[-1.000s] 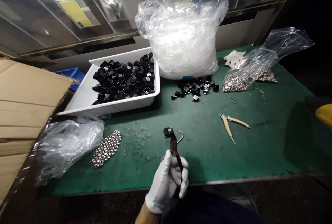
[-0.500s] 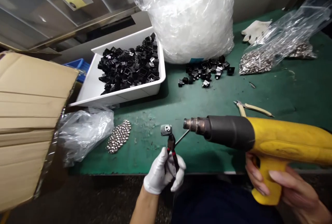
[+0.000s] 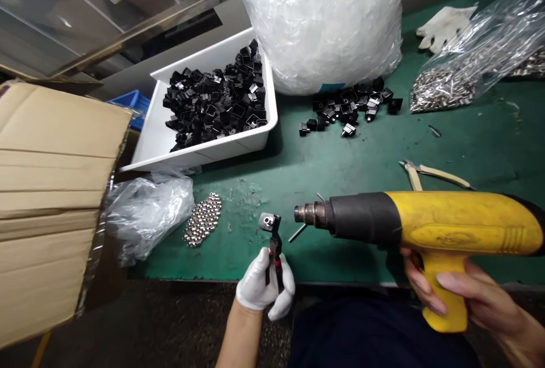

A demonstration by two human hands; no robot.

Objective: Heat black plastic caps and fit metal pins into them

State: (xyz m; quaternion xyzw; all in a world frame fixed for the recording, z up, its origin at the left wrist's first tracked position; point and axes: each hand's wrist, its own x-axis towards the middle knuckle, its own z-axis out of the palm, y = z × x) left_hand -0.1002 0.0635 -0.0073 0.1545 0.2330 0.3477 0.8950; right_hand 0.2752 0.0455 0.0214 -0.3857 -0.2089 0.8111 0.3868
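Note:
In a white glove, my left hand (image 3: pixel 264 288) is closed round small dark pliers (image 3: pixel 276 254) with red marks on the handles. At the jaws sits a small black part (image 3: pixel 269 221) with a shiny face and a round metal fitting. My bare right hand (image 3: pixel 460 294) grips the handle of a yellow heat gun (image 3: pixel 451 223). Its stepped metal nozzle points left at the small part, a short gap away. Partly behind the nozzle, a thin metal rod (image 3: pixel 297 233) lies on the green bench.
A white bin (image 3: pixel 204 158) of black parts stands at the back left, near a cardboard box (image 3: pixel 51 203). Loose black parts (image 3: pixel 344 109) lie before a big plastic bag (image 3: pixel 327 21). Cream-handled cutters (image 3: pixel 438 175), metal pieces (image 3: pixel 203 220) and a bag of fittings (image 3: pixel 443 90) are around.
The small part in the pliers has turned, its shiny face now angled to the left. The heat gun has shifted slightly left, and the camera view has moved a little.

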